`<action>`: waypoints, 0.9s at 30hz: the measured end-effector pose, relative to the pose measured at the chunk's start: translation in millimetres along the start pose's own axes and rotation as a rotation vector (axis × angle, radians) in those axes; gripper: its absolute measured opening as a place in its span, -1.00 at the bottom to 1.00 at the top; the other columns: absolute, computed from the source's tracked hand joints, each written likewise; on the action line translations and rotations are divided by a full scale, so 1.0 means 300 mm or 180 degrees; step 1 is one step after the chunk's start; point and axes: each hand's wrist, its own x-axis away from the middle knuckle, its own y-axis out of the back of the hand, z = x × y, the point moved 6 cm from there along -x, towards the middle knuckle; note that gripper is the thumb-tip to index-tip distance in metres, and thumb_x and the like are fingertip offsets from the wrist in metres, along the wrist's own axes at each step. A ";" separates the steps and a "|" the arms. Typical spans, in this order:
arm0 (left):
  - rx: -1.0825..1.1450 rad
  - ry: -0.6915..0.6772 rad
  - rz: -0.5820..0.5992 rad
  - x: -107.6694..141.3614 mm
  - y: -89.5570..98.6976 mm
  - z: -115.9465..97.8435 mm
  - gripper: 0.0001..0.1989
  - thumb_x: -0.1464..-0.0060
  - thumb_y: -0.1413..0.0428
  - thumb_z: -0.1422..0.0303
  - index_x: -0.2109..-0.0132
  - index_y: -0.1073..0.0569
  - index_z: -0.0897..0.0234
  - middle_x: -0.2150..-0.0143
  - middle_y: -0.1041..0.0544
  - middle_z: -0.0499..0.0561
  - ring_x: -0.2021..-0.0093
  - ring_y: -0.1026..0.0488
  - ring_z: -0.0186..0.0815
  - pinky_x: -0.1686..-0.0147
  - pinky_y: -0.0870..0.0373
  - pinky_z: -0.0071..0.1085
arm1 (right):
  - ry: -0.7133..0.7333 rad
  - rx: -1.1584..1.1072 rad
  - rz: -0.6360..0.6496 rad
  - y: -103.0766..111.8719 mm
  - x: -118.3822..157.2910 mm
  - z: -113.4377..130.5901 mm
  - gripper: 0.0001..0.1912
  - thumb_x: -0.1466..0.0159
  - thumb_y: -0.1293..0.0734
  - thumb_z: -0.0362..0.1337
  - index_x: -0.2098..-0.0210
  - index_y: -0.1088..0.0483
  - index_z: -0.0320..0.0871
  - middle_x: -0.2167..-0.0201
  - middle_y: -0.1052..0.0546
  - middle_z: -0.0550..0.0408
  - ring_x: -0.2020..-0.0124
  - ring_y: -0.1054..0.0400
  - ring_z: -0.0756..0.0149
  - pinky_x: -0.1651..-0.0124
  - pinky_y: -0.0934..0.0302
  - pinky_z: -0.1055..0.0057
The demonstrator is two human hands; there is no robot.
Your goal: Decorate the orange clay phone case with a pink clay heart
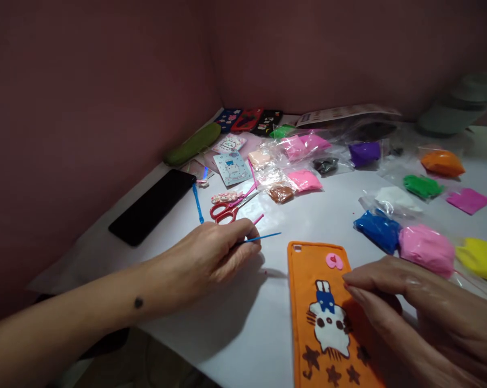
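Phone case (328,323), long axis near to far: nearer hand?
Right hand (421,310), at its right edge, fingertips pinched, contents indeterminate; left hand (221,253), grasping blue modelling tool (267,236), lies apart, left.

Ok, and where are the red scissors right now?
In the head view, the red scissors lie on the table just beyond the left hand, right of the black phone.

From here I count one phone (153,207), one cucumber (192,144), one pair of scissors (226,212), two cards (232,168), three small cases (248,119), one orange case (302,302) with four stars (333,375), and over ten clay packs (426,249).
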 end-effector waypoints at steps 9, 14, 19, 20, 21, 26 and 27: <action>-0.1298 -0.0216 -0.0565 0.008 -0.046 -0.012 -0.74 -0.27 0.13 0.42 -0.05 -0.30 0.31 0.21 -0.48 0.11 0.30 -0.43 -0.22 0.34 -0.33 -0.34 | 0.0294 -0.0061 0.0159 -0.013 -0.017 0.013 -0.93 -0.25 -0.28 -0.30 0.33 -0.35 0.03 0.58 -0.49 0.24 0.65 -0.42 0.38 0.65 -0.28 0.52; -0.1400 -0.1227 -0.1314 0.095 -0.032 -0.088 -0.78 -0.23 0.08 0.59 0.10 -0.43 0.39 0.19 -0.41 0.16 0.20 -0.29 -0.19 0.28 -0.32 -0.27 | 0.0342 -0.0058 0.0209 -0.009 -0.004 0.006 -0.92 -0.24 -0.29 -0.30 0.28 -0.37 0.04 0.53 -0.51 0.22 0.59 -0.44 0.35 0.61 -0.31 0.51; -0.0824 -0.1053 -0.1247 0.147 -0.093 -0.096 -0.78 -0.20 0.01 0.59 0.03 -0.39 0.38 0.27 -0.36 0.07 0.29 -0.19 -0.25 0.35 -0.24 -0.30 | 0.0262 0.0015 0.0253 -0.009 -0.002 -0.004 -0.94 -0.26 -0.29 -0.27 0.27 -0.38 0.04 0.51 -0.51 0.21 0.58 -0.44 0.36 0.63 -0.30 0.53; -0.0795 -0.0980 -0.1233 0.151 -0.107 -0.095 -0.78 -0.21 0.01 0.57 0.02 -0.39 0.38 0.27 -0.36 0.08 0.29 -0.18 -0.25 0.35 -0.24 -0.28 | 0.0256 0.0003 0.0259 -0.009 -0.003 -0.005 -0.93 -0.26 -0.29 -0.26 0.26 -0.39 0.03 0.51 -0.51 0.21 0.58 -0.44 0.35 0.64 -0.29 0.54; -0.0779 -0.0918 -0.1188 0.151 -0.120 -0.094 -0.79 -0.23 0.01 0.54 0.01 -0.38 0.39 0.27 -0.35 0.08 0.29 -0.18 -0.23 0.34 -0.25 -0.26 | 0.0257 -0.0019 0.0264 -0.010 -0.004 -0.005 -0.93 -0.26 -0.29 -0.27 0.26 -0.39 0.03 0.52 -0.51 0.21 0.59 -0.44 0.35 0.65 -0.28 0.54; -0.0720 -0.0844 -0.1015 0.147 -0.150 -0.102 -0.74 -0.27 0.04 0.44 -0.05 -0.36 0.47 0.25 -0.36 0.14 0.27 -0.18 -0.19 0.32 -0.30 -0.19 | 0.0303 -0.0101 0.0224 -0.011 -0.003 -0.002 -0.93 -0.25 -0.30 -0.28 0.26 -0.39 0.02 0.51 -0.52 0.21 0.57 -0.45 0.37 0.66 -0.27 0.57; -0.0724 -0.0847 -0.1002 0.149 -0.151 -0.106 -0.74 -0.27 0.04 0.44 -0.04 -0.37 0.48 0.25 -0.36 0.14 0.27 -0.18 -0.19 0.32 -0.31 -0.18 | 0.0305 -0.0093 0.0220 -0.011 -0.002 -0.002 -0.93 -0.25 -0.31 -0.27 0.25 -0.39 0.03 0.50 -0.53 0.21 0.56 -0.46 0.37 0.66 -0.26 0.58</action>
